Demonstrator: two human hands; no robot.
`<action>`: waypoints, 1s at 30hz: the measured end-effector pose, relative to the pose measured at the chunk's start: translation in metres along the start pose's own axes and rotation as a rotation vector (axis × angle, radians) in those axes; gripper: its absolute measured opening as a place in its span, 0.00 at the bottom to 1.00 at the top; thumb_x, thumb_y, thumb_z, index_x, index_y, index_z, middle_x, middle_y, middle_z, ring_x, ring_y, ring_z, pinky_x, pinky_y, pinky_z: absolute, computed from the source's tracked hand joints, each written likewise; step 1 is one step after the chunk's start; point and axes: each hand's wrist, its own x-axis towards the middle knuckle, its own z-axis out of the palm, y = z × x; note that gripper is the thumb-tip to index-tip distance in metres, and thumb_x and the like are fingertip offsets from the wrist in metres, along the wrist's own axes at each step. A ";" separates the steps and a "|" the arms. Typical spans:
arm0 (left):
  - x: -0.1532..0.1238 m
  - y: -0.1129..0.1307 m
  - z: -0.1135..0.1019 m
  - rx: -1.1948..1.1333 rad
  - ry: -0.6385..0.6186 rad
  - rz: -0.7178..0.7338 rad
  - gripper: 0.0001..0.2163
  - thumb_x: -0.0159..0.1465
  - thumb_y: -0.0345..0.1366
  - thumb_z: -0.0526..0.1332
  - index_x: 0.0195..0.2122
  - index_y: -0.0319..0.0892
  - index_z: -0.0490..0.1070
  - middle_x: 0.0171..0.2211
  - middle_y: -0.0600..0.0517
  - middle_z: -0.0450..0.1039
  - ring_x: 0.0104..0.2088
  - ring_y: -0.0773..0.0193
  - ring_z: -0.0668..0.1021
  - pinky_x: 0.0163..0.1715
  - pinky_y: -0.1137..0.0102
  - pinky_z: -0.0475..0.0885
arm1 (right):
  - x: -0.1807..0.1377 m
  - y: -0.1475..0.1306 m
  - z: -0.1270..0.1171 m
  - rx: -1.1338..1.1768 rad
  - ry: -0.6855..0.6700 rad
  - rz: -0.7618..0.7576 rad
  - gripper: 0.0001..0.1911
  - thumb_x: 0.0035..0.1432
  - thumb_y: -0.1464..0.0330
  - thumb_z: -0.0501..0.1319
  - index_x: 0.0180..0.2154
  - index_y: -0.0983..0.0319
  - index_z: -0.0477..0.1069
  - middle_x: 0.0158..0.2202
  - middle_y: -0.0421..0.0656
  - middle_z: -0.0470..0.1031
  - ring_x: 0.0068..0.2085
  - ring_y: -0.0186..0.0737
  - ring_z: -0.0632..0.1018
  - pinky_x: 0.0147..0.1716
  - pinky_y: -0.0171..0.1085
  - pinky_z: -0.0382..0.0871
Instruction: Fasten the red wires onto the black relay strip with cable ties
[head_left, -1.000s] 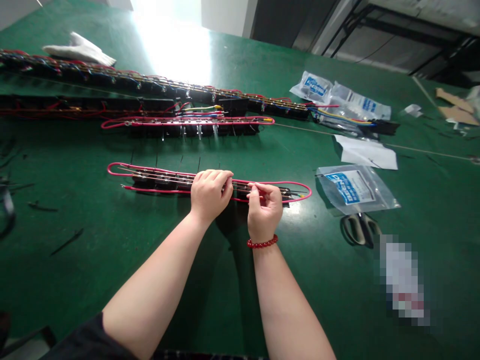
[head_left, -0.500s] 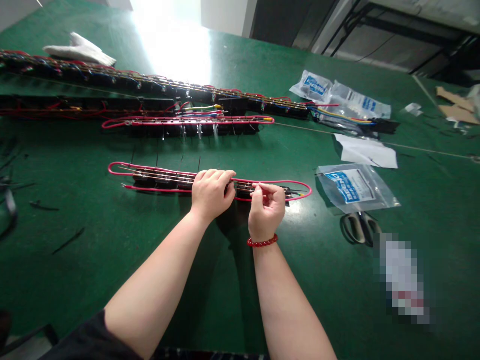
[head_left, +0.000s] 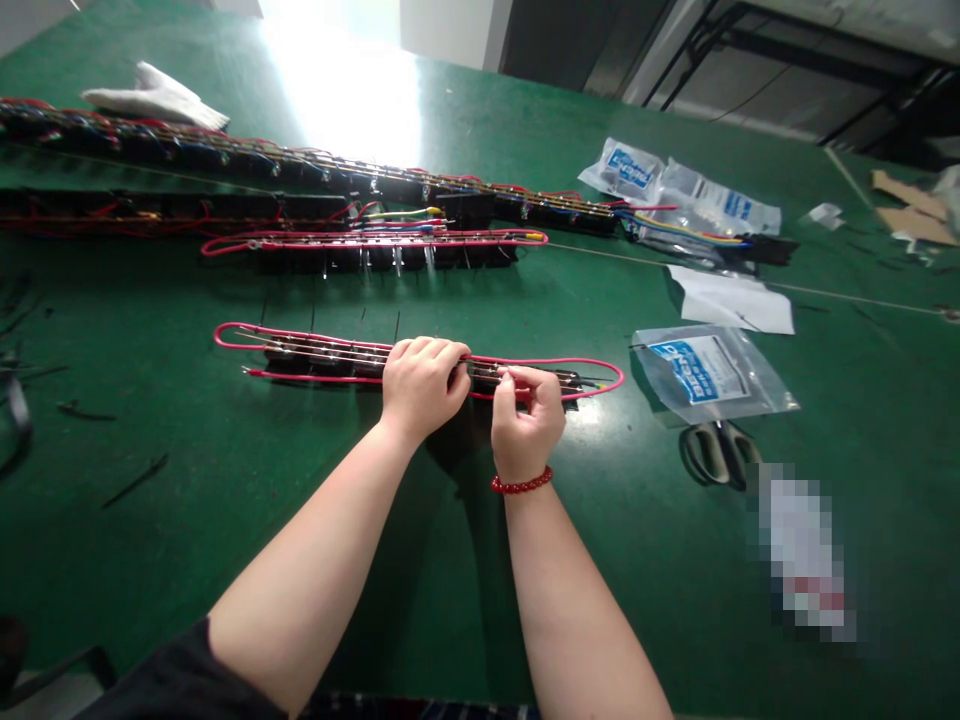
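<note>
A black strip (head_left: 330, 357) with thin metal rods along its top lies lengthwise on the green table. A red cable (head_left: 322, 378) runs along it, bending round in a loop at each end. My left hand (head_left: 424, 388) is wrapped over the middle of this strip, fingers on the far side and thumb on the near side. Just to its right, my right hand (head_left: 531, 420) makes a pinch of thumb and index finger at the strip's rods. What sits in that pinch is too small to make out. A yellow-green tip (head_left: 602, 387) shows inside the right-hand cable loop.
Behind lie another red-cabled strip (head_left: 382, 242) and a long wired strip (head_left: 300, 165), with a white glove (head_left: 154, 98) at back left. To the right are a clear plastic bag (head_left: 712, 372), scissors (head_left: 720, 452) and white paper (head_left: 727, 298). Black scraps (head_left: 135, 482) are scattered left.
My right hand has shifted slightly to the left along the strip, still pinching. My left hand keeps its place on the strip.
</note>
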 end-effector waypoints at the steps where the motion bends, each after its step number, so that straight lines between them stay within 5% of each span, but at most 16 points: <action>1: 0.000 0.000 0.000 0.001 -0.002 0.000 0.09 0.64 0.35 0.57 0.41 0.48 0.76 0.42 0.52 0.81 0.44 0.55 0.78 0.48 0.58 0.66 | 0.000 -0.002 0.000 -0.026 -0.015 -0.035 0.04 0.62 0.70 0.59 0.38 0.57 0.71 0.36 0.40 0.78 0.32 0.34 0.77 0.30 0.35 0.73; 30: -0.002 -0.002 0.003 0.032 0.014 -0.001 0.07 0.64 0.36 0.58 0.39 0.50 0.76 0.39 0.51 0.80 0.43 0.53 0.77 0.45 0.57 0.64 | -0.007 -0.004 -0.001 -0.099 -0.110 -0.076 0.05 0.60 0.70 0.57 0.37 0.57 0.70 0.36 0.40 0.77 0.34 0.35 0.76 0.32 0.35 0.73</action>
